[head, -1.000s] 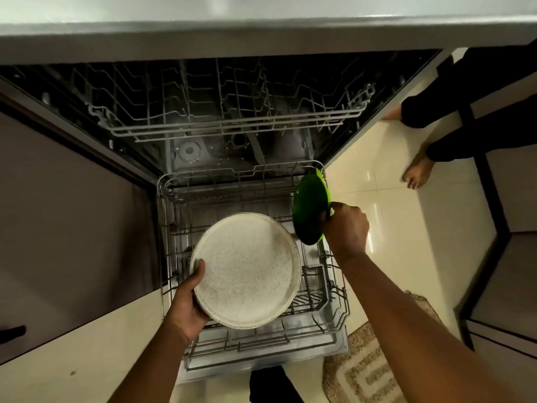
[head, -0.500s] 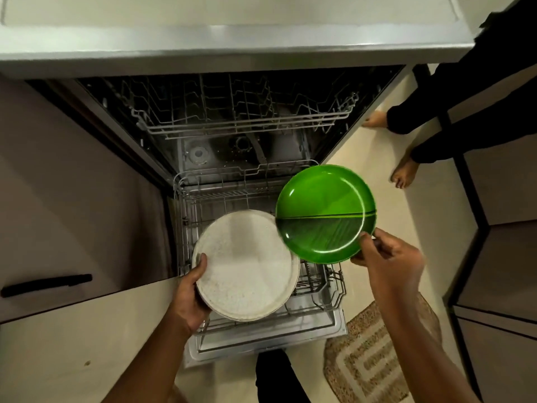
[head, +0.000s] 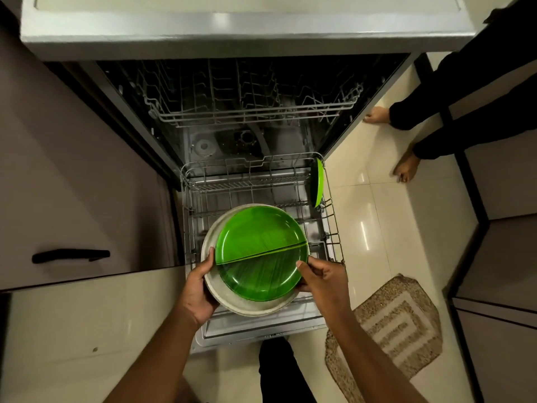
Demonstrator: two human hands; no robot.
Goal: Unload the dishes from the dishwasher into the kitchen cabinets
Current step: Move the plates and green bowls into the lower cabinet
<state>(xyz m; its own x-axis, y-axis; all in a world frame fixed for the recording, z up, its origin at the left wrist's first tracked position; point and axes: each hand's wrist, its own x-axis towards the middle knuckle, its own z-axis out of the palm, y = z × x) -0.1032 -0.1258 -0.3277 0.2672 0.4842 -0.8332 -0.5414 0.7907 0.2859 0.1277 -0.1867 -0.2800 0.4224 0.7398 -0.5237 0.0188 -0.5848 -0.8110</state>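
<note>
A: Open steel dishwasher [head: 250,33], pulled-out wire bottom rack [head: 328,228]. Where's the dishes?
B: Round green divided plate [head: 261,254] stacked on round speckled white plate [head: 247,308] above rack. Left hand [head: 197,289] & right hand [head: 324,279] grip clamped on the rims. 2nd green plate [head: 319,181] upright, rack's right side.

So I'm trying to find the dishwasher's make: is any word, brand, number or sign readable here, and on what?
None can be read.
dishwasher door: small dark marks on its front edge, too small and blurred to read.
green plate, white plate, counter: no text shows.
</note>
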